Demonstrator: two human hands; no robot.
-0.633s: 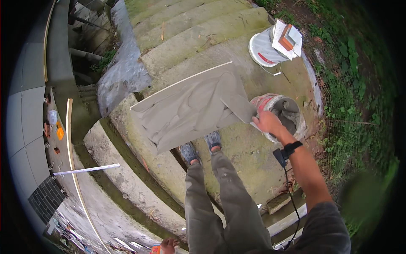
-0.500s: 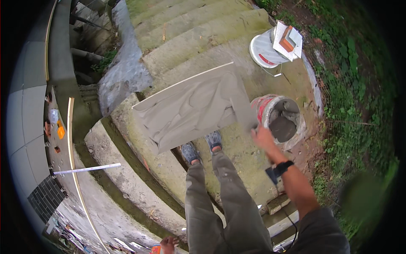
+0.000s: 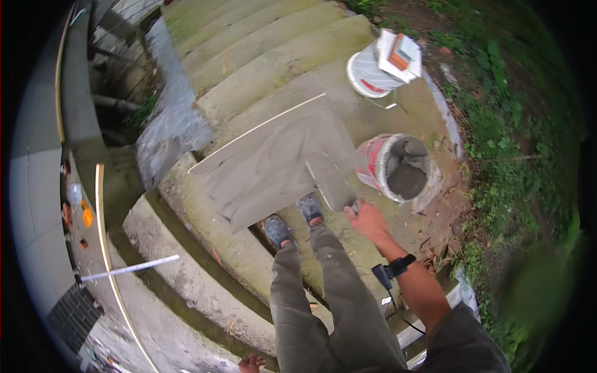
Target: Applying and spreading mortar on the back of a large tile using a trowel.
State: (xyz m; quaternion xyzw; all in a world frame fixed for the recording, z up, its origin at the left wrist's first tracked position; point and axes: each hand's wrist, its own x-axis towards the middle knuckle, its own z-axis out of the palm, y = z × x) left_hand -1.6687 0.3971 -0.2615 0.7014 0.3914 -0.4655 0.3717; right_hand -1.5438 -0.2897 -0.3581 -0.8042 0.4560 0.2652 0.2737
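Note:
My right hand (image 3: 368, 222) is closed round the handle of a flat steel trowel (image 3: 333, 183). The grey-smeared trowel blade lies across the lower right edge of a large rectangular slab (image 3: 264, 165). Wet grey mortar covers the slab's upper face, with smears and low ridges; a thin pale edge shows along its far side. Just right of the trowel stands a red and white bucket (image 3: 372, 163), partly filled with grey mortar. My left hand (image 3: 251, 363) hangs at the bottom edge, partly cut off, its fingers loosely apart and nothing visible in them.
My shoes (image 3: 278, 230) are beside the slab's near edge. Concrete steps (image 3: 267, 46) rise beyond it and others drop to the left. A white bucket (image 3: 367, 71) with tile pieces on top stands far right. Left lie a long wooden strip (image 3: 106, 248) and a white straightedge (image 3: 134, 267).
My right hand has brought the trowel down and left, away from the mortar bucket. The mortar's ridges look flatter. An orange thing beside my left hand has gone out of view.

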